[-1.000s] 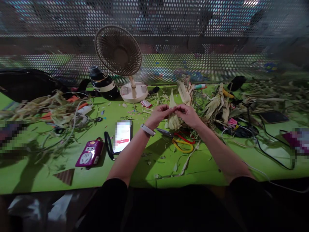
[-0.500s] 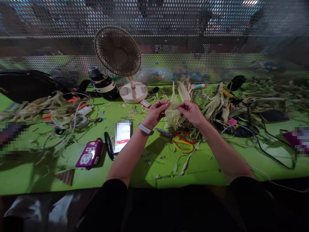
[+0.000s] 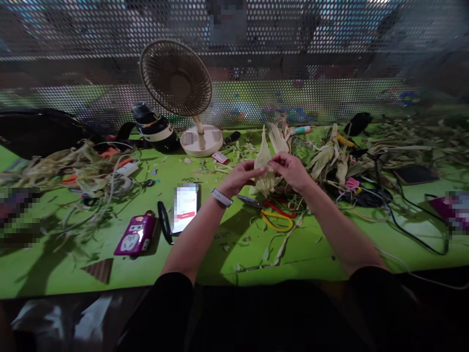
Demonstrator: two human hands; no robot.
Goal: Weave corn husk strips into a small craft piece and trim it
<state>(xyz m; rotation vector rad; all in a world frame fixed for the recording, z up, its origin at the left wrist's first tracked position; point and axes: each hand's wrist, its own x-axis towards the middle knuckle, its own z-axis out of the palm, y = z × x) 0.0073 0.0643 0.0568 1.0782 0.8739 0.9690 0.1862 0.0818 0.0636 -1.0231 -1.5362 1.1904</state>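
two bare forearms reach out from black short sleeves [image 3: 172, 303] that end near the elbows. the left wrist wears a watch [image 3: 221, 197] with a pale grey band, its face turned away. the left hand [image 3: 240, 177] and right hand [image 3: 291, 171] wear no gloves or rings that can be seen.

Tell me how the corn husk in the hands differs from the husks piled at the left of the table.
The held husk is a pale cream leaf standing upright with its tip up, pinched by the left hand and right hand; the left pile is a loose tangle of strands lying flat on the green table, untouched. The held husk is a single piece; the pile is many, tangled with cables. Both look like dry, pale husk.
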